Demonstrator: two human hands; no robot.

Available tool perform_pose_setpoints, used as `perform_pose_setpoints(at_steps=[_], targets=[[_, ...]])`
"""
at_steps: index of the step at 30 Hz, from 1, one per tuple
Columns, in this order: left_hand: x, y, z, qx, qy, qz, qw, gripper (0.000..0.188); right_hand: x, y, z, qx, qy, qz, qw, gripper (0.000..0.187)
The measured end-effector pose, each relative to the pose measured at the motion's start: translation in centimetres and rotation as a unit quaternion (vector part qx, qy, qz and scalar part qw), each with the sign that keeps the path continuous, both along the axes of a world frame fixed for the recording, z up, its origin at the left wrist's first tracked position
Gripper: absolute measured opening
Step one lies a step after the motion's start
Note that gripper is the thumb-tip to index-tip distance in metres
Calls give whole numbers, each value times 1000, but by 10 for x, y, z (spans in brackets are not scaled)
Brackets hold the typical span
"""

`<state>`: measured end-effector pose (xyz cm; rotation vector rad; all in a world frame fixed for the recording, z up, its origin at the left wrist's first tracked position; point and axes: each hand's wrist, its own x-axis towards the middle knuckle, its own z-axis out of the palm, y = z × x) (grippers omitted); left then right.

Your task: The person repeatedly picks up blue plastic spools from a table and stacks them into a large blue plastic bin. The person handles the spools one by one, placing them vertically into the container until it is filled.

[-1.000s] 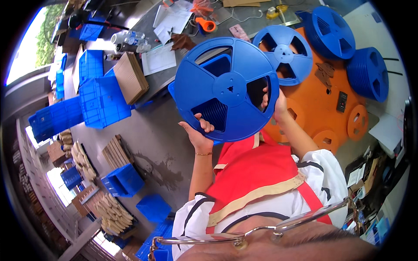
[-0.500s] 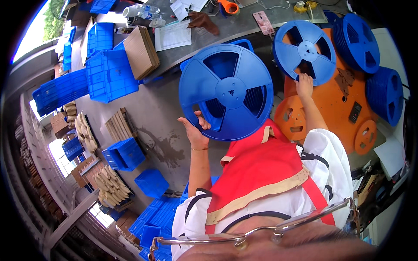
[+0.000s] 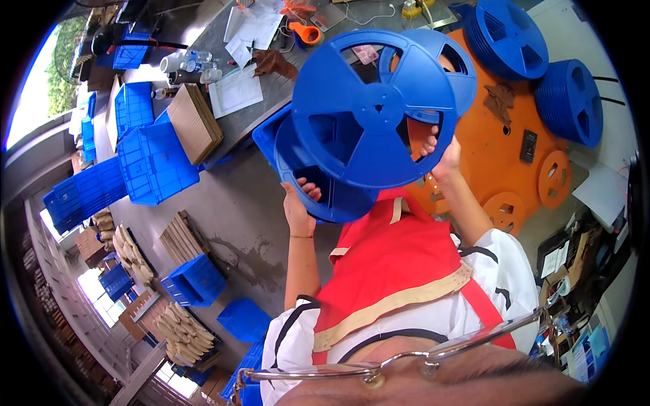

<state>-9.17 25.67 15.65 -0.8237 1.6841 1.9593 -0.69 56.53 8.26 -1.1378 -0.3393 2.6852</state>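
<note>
My right hand (image 3: 445,155) grips a blue plastic reel (image 3: 365,111) near its right edge, fingers showing at a window. That reel is raised and overlaps another blue reel (image 3: 352,205) lower left. My left hand (image 3: 298,205) holds this lower reel by its left rim, with fingertips through a window. A blue crate (image 3: 265,135) shows partly behind both reels. Farther back, another blue reel (image 3: 462,74) lies over the orange round-edged surface (image 3: 477,139), half hidden by the raised one.
Stacks of blue reels (image 3: 509,40) stand at the right. Orange discs (image 3: 555,177), a brown glove (image 3: 499,101) and a black control box (image 3: 529,145) are near them. The grey table (image 3: 271,95) holds papers, bottles and orange tape dispenser (image 3: 306,32). Cardboard sheets (image 3: 193,125) and blue crates (image 3: 152,162) stand left.
My right hand has come from the orange surface toward the left, bringing a blue reel over the one in my left hand. The left-hand reel sits lower and tilted. The view has shifted.
</note>
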Motion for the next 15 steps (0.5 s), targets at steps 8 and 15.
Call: perform_pose_setpoints(at_steps=[8, 15], targets=[[0, 15, 7, 214, 4, 1, 977, 42, 3, -23, -22, -46, 13, 119, 992, 40], [13, 4, -5, 131, -7, 18, 991, 29, -27, 24, -132, 641, -204, 312, 671, 38]])
